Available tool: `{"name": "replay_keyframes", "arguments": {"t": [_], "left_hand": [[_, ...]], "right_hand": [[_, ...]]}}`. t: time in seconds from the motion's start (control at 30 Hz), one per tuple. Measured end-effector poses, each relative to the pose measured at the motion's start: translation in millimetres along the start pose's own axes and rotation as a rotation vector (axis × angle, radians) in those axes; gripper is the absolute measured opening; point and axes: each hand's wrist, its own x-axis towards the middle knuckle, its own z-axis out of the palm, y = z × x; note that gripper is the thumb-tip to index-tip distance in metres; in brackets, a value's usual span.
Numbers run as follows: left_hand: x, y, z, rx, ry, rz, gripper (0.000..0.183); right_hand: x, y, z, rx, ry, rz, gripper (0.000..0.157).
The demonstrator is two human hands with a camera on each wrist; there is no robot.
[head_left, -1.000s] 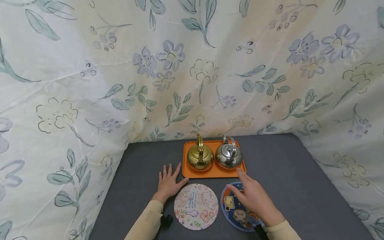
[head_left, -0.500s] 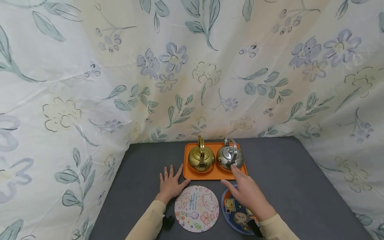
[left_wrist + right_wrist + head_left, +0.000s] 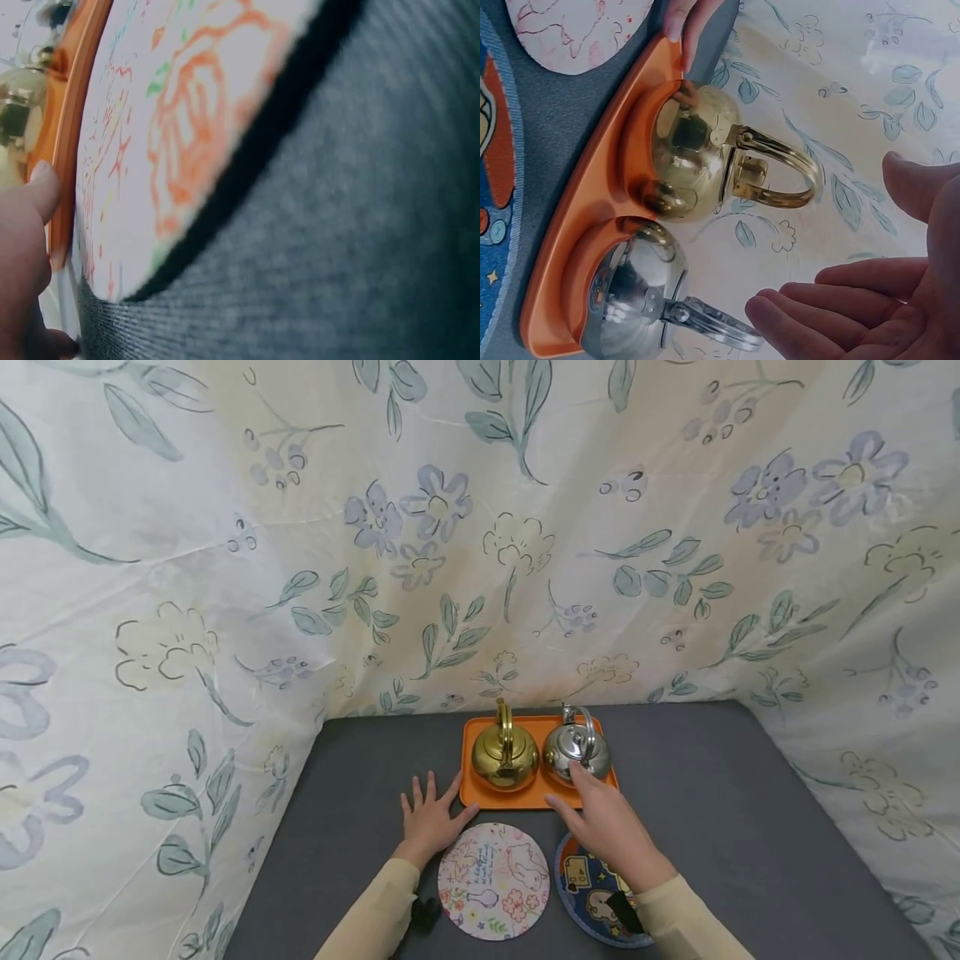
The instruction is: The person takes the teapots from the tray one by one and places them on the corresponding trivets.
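Observation:
A gold kettle [image 3: 504, 762] and a silver kettle [image 3: 558, 758] stand side by side on an orange tray [image 3: 474, 797]. My left hand [image 3: 429, 828] lies spread on the table at the tray's front left corner; in the left wrist view its thumb [image 3: 43, 187] is at the tray's edge. My right hand [image 3: 617, 832] reaches over the blue round mat toward the silver kettle, holding nothing. From the right wrist, its fingers [image 3: 832, 315] look extended and the thumb apart, near the silver kettle's handle [image 3: 712, 322]. Whether they touch cannot be told.
In front of the tray lie a white round mat [image 3: 493, 883] with floral drawings and a blue round mat [image 3: 576, 893] with cartoon figures, partly hidden by my right arm. A flowered curtain [image 3: 517, 610] surrounds the dark grey table [image 3: 750, 827].
My right hand has moved left and forward, from the tray's front right corner to in front of the silver kettle. The left hand stays beside the tray. Both kettles keep their places.

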Motion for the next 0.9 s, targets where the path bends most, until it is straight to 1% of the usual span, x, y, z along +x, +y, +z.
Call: {"name": "replay_keyframes", "arguments": {"t": [0.17, 0.3, 0.47, 0.73, 0.9], "left_hand": [[0.8, 0.6, 1.4, 0.024, 0.002, -0.010, 0.078], [-0.2, 2.5, -0.5, 0.016, 0.005, -0.014, 0.077], [-0.6, 3.4, -1.9, 0.015, 0.014, -0.014, 0.078], [2.3, 2.3, 0.7, -0.001, 0.005, -0.002, 0.078], [-0.6, 1.3, -2.2, 0.001, 0.007, 0.002, 0.076]], "right_hand": [[5.6, -2.7, 1.7, 0.018, 0.005, 0.002, 0.079], [12.4, -4.5, 3.2, 0.017, 0.010, 0.006, 0.080], [24.7, -6.5, 4.7, 0.024, 0.016, -0.005, 0.077], [41.1, -11.5, 3.9, 0.018, 0.025, -0.020, 0.076], [47.8, -14.0, 9.6, 0.048, 0.012, 0.007, 0.075]]}}
